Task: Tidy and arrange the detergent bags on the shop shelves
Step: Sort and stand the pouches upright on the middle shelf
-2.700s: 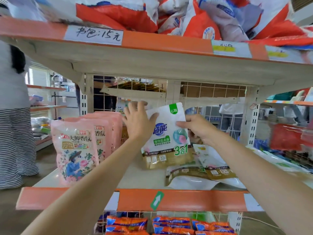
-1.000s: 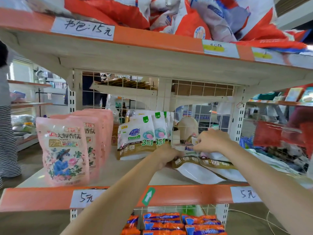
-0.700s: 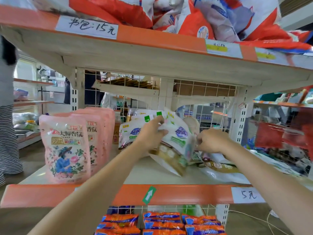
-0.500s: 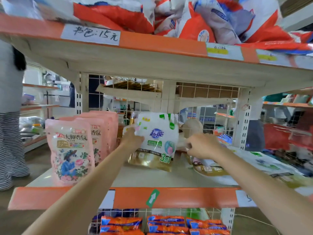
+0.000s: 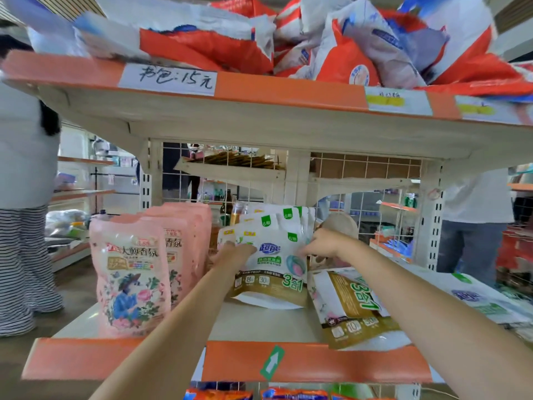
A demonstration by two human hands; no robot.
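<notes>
A white-and-gold "3合1" detergent bag stands upright at the front of a row of like bags on the middle shelf. My left hand grips its left edge and my right hand pinches its upper right edge. More bags of the same kind lie flat on the right, partly under my right forearm. Pink floral bags stand in a row to the left.
Red-and-white bags are heaped on the top shelf. A wire grid backs the shelf. Orange packs fill the shelf below. A person in striped trousers stands left, another person right.
Both hands lifted a white-and-gold bag from the flat pile and stood it up at the front of the upright row. The camera moved slightly closer.
</notes>
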